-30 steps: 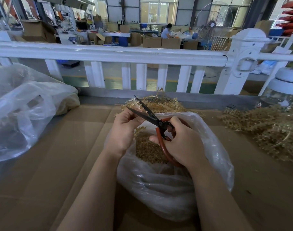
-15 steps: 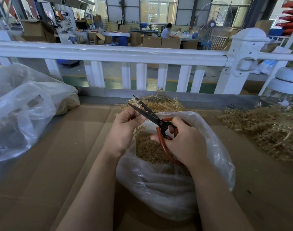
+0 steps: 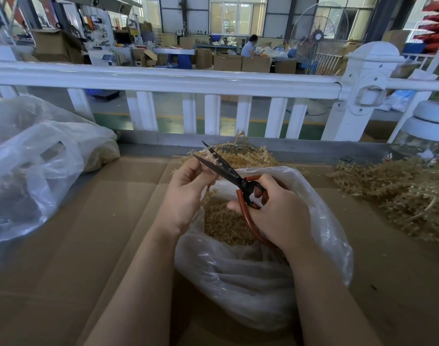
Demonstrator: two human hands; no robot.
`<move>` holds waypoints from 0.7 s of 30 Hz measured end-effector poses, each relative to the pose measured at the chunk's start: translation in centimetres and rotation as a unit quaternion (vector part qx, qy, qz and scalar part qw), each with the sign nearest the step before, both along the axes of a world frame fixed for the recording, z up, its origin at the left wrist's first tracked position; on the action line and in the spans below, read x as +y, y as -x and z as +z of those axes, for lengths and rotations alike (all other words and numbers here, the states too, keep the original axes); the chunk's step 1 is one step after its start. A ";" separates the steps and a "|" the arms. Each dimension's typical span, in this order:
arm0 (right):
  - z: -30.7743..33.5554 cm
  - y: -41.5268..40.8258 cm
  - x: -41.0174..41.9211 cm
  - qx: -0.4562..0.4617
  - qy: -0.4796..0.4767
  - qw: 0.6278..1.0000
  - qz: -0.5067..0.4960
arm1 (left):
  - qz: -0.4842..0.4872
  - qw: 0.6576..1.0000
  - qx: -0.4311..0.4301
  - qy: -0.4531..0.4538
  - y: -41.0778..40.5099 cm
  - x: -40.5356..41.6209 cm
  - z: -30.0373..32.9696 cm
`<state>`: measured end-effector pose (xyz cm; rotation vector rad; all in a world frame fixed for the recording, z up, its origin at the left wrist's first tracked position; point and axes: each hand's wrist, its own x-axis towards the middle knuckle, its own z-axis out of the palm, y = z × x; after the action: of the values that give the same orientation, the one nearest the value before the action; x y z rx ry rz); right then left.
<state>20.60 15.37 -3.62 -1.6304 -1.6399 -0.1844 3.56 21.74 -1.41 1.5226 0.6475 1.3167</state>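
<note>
The right hand [image 3: 278,211] grips the scissors [image 3: 228,174] by their red handles, blades parted. The left hand's [image 3: 188,188] fingers [image 3: 198,168] pinch a tan sprig [image 3: 211,156] between the blades, above the open plastic bag [image 3: 263,283].

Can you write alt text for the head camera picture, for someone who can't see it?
A person's right hand holds red-handled scissors, blades open, at a tan sprig pinched in the left hand, above a plastic bag of tan cuttings. The bag sits on a cardboard-covered table in front of a white railing, with more sprigs piled to the right.

daylight fr rear windows | foreground dim | edges bowed | far bg maybe soft
</note>
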 end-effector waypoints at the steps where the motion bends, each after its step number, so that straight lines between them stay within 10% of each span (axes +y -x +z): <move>1: 0.0 0.0 0.0 0.001 0.000 1.000 0.000 | -0.005 1.000 0.006 -0.002 0.0 0.0 -0.1; 21: -0.2 -0.1 -0.1 0.009 -0.015 1.000 0.017 | -0.052 0.998 -0.017 -0.003 -0.2 0.4 -0.4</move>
<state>20.69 15.28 -3.84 -1.5765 -1.6423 -0.1762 3.74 22.18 -1.83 1.5153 0.5343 1.2641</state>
